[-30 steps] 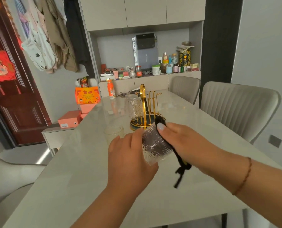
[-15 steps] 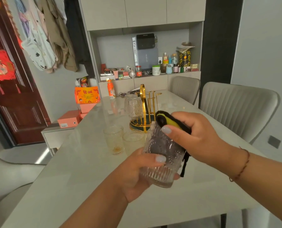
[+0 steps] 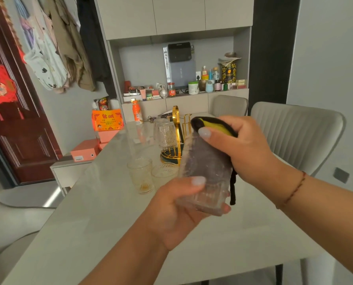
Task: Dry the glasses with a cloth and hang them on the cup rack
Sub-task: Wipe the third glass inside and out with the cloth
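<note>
My left hand (image 3: 177,210) grips the base of a clear ribbed glass (image 3: 206,182), held tilted above the table. My right hand (image 3: 241,149) presses a black and yellow cloth (image 3: 212,125) into the glass mouth, thumb on the outside wall. Behind them stands the gold cup rack (image 3: 176,138) with one glass (image 3: 164,133) hung upside down on it. Two more glasses, one upright at the left (image 3: 140,174) and one beside it (image 3: 164,173), sit on the table in front of the rack.
The pale grey table (image 3: 101,223) runs away from me. An orange bottle (image 3: 136,111) stands at its far end. Grey chairs (image 3: 299,136) line the right side. Orange boxes (image 3: 107,120) sit on a low stand at the left.
The glass has tipped from lying sideways to nearly upright and risen. My left hand shifted from over the glass to under its base. My right hand with the cloth moved up to the rim.
</note>
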The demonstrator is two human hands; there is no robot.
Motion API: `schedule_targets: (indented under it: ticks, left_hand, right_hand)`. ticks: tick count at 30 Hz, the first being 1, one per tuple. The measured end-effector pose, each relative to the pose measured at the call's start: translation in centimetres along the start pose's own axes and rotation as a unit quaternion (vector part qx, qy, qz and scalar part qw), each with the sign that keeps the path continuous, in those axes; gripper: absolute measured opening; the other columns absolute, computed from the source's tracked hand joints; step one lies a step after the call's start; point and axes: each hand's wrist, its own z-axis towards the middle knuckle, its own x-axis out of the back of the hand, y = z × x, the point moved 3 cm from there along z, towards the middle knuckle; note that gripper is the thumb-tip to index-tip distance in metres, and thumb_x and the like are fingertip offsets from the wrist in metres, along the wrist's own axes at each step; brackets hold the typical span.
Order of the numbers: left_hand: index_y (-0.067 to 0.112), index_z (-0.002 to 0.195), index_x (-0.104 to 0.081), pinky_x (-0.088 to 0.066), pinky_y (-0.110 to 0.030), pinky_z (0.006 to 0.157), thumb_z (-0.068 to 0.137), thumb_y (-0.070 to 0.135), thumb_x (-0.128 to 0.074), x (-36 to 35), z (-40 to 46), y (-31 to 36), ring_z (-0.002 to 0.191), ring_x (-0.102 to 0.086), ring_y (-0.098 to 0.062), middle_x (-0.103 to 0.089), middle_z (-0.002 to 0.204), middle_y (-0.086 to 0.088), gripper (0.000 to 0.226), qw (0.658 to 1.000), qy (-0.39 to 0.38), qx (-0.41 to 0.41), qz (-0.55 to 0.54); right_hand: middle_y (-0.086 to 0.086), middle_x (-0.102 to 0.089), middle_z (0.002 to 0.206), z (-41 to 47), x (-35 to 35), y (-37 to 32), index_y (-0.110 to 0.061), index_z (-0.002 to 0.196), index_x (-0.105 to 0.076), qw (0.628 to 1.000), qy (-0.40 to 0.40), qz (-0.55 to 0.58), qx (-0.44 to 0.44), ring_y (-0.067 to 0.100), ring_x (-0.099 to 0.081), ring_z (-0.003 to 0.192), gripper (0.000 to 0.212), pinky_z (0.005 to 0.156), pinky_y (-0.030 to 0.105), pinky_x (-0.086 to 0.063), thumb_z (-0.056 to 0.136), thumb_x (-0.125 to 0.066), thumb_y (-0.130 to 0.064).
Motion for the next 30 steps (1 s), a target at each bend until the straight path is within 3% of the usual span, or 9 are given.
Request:
schedule_targets:
  ticks: [4, 7, 9, 11, 13, 16, 20, 25, 30]
  left_hand:
    - [0.002, 0.106, -0.071, -0.056, -0.044, 0.083, 0.058, 0.035, -0.087, -0.1, -0.2, -0.9, 0.08, -0.071, -0.032, -0.071, 0.095, -0.021, 0.061, 0.992, -0.064, 0.045, -0.099]
    - [0.017, 0.119, -0.064, -0.056, -0.038, 0.088, 0.053, 0.042, -0.083, 0.7, 0.2, -0.1, 0.096, -0.072, -0.021, -0.075, 0.106, -0.006, 0.074, 0.988, 0.071, 0.027, 0.137]
    - [0.036, 0.112, -0.065, -0.055, -0.034, 0.093, 0.049, 0.049, -0.081, 0.5, 0.4, 0.6, 0.103, -0.07, -0.01, -0.075, 0.109, 0.009, 0.067, 0.943, 0.129, -0.031, 0.305]
    - [0.038, 0.1, -0.07, -0.057, -0.033, 0.087, 0.049, 0.047, -0.083, 0.2, 0.4, 0.6, 0.099, -0.071, -0.009, -0.076, 0.104, 0.01, 0.053, 0.925, 0.14, -0.059, 0.349]
    - [0.031, 0.098, -0.073, -0.057, -0.029, 0.078, 0.048, 0.041, -0.082, 0.6, 0.2, 0.4, 0.092, -0.073, -0.011, -0.077, 0.099, 0.005, 0.052, 0.94, 0.136, -0.056, 0.307]
    - [0.012, 0.102, -0.075, -0.059, -0.033, 0.069, 0.045, 0.035, -0.091, 0.7, 0.1, 0.0, 0.08, -0.072, -0.02, -0.075, 0.094, -0.008, 0.064, 0.996, 0.047, -0.021, 0.077]
    - [0.002, 0.106, -0.072, -0.056, -0.04, 0.076, 0.058, 0.044, -0.089, 0.1, -0.2, -0.5, 0.077, -0.07, -0.03, -0.07, 0.091, -0.021, 0.066, 0.994, -0.057, 0.039, -0.081]
    - [0.018, 0.125, -0.059, -0.057, -0.034, 0.083, 0.044, 0.058, -0.09, 1.2, 0.0, 1.1, 0.102, -0.071, -0.021, -0.074, 0.11, -0.004, 0.096, 0.973, 0.067, 0.011, 0.22]
    - [0.022, 0.102, -0.071, -0.056, -0.025, 0.077, 0.051, 0.037, -0.082, 1.5, 0.2, 1.7, 0.096, -0.073, -0.018, -0.077, 0.099, -0.001, 0.054, 0.939, 0.098, -0.034, 0.327]
  right_hand:
    - [0.023, -0.047, 0.06, 0.1, 0.1, 0.2, 0.014, 0.072, -0.055, 1.0, -0.001, 0.02, -0.011, 0.021, -0.047, 0.054, 0.059, 0.049, 0.024, -0.04, 0.072, -0.071, -0.042]
    - [0.027, -0.058, 0.066, 0.2, 0.3, 0.6, 0.008, 0.073, -0.062, 0.992, 0.03, -0.12, -0.025, 0.03, -0.052, 0.053, 0.051, 0.048, 0.036, -0.046, 0.079, -0.069, -0.042]
    - [0.018, -0.062, 0.061, -0.2, 0.0, 0.7, -0.001, 0.068, -0.064, 0.974, 0.042, -0.222, -0.018, 0.026, -0.057, 0.057, 0.048, 0.052, 0.042, -0.049, 0.077, -0.063, -0.047]
    - [0.015, -0.061, 0.057, -0.5, -0.5, 0.5, -0.004, 0.065, -0.063, 0.971, 0.04, -0.236, -0.011, 0.025, -0.058, 0.055, 0.045, 0.052, 0.043, -0.051, 0.076, -0.062, -0.047]
    - [0.018, -0.061, 0.059, -0.5, -0.5, 0.3, -0.003, 0.065, -0.063, 0.979, 0.033, -0.203, -0.009, 0.029, -0.059, 0.057, 0.043, 0.053, 0.042, -0.051, 0.075, -0.066, -0.044]
    - [0.02, -0.057, 0.061, -0.2, -0.3, 0.3, 0.0, 0.068, -0.062, 1.0, 0.01, -0.019, -0.018, 0.026, -0.055, 0.053, 0.045, 0.048, 0.03, -0.048, 0.068, -0.071, -0.044]
    - [0.01, -0.051, 0.062, -0.1, -0.4, 0.9, 0.004, 0.067, -0.057, 0.991, 0.004, 0.126, -0.049, 0.018, -0.052, 0.056, 0.051, 0.05, 0.024, -0.046, 0.063, -0.067, -0.046]
    - [0.019, -0.055, 0.056, -0.2, -0.7, 0.8, 0.003, 0.065, -0.061, 0.994, -0.012, -0.103, 0.031, 0.029, -0.052, 0.05, 0.06, 0.046, 0.037, -0.044, 0.069, -0.057, -0.057]
    - [0.015, -0.056, 0.054, -0.6, -1.6, 0.3, 0.0, 0.064, -0.062, 0.982, -0.021, -0.168, 0.084, 0.026, -0.052, 0.052, 0.06, 0.05, 0.042, -0.043, 0.071, -0.053, -0.059]
